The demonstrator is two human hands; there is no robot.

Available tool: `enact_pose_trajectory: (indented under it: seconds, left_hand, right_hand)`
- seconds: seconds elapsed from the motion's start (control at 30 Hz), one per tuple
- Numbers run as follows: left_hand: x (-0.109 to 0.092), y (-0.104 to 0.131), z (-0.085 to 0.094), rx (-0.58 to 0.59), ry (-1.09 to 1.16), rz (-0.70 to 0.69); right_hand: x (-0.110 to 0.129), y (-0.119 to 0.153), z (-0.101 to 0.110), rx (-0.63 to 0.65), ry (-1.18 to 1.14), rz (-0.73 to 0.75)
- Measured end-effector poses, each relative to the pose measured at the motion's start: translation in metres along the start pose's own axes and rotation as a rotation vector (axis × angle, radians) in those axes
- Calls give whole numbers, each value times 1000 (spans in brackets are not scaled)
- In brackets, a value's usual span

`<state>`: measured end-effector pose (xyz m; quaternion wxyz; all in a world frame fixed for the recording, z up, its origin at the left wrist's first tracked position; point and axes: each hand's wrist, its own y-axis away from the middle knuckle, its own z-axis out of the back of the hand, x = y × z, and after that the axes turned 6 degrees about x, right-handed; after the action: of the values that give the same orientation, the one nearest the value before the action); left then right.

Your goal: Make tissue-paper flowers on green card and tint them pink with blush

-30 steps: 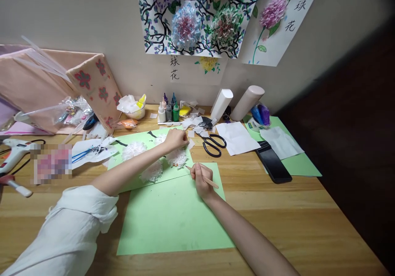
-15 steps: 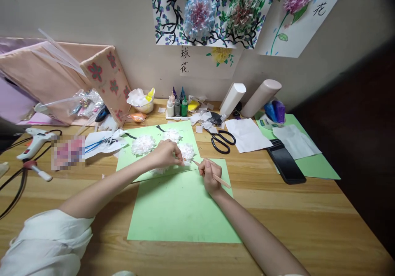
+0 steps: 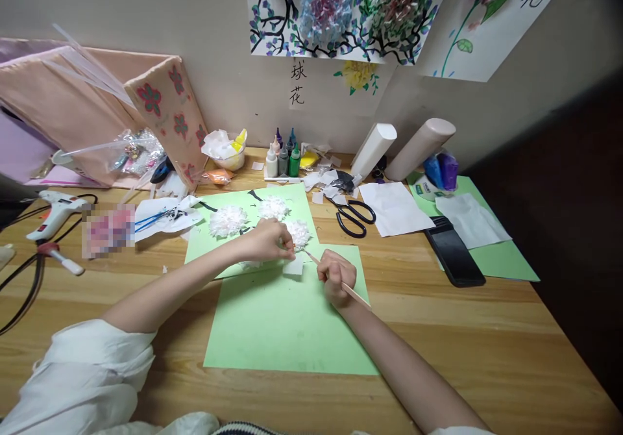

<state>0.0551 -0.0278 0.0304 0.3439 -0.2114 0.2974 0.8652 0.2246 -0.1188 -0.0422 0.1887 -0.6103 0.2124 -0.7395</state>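
Left hand (image 3: 267, 241) pinches white paper square (image 3: 293, 266) over lower green sheet's (image 3: 287, 334) top edge, right hand (image 3: 337, 275) clenched round slim wooden stick (image 3: 358, 297) over its upper-right corner; light edge pinch, steady stick tip probably limit creasing.

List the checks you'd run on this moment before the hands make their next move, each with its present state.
1. Left hand has the small white paper square at its fingertips: ok.
2. Right hand grips the wooden stick, pointed end towards the left hand: ok.
3. Scissors lie away from both hands: ok.
4. Lower-left white flower fully in view: not ok, the left forearm covers most of it.
5. Stick's tip free of the flower beside it: cannot tell, too small.
6. Glue gun switched on or off: cannot tell.
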Motion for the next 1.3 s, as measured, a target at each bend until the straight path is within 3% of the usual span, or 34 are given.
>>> enact_pose_trajectory:
  seconds: [0.1, 0.27, 0.53, 0.7, 0.87, 1.07, 1.3]
  left_hand:
    - [0, -4, -3, -133, -162, 58]
    - [-1, -10, -4, -217, -249, 50]
    - [6, -14, 2, -279, -283, 58]
    - [18, -31, 6, -386, -479, 29]
    - [25, -44, 6, -247, -629, -148]
    - [22, -45, 12, -155, -559, -167]
    - [21, -45, 14, -124, -561, -134]
  right_hand:
    - [0, -4, -1, 112, 34, -26]
    - [-1, -11, -3, 333, 143, -121]
    - [-2, -16, -4, 379, 208, -250]
    - [-2, -17, -5, 392, 221, -274]
    - [-3, -18, -7, 377, 199, -323]
    - [-3, -21, -15, 238, 154, -495]
    - [-4, -16, -12, 227, 107, -453]
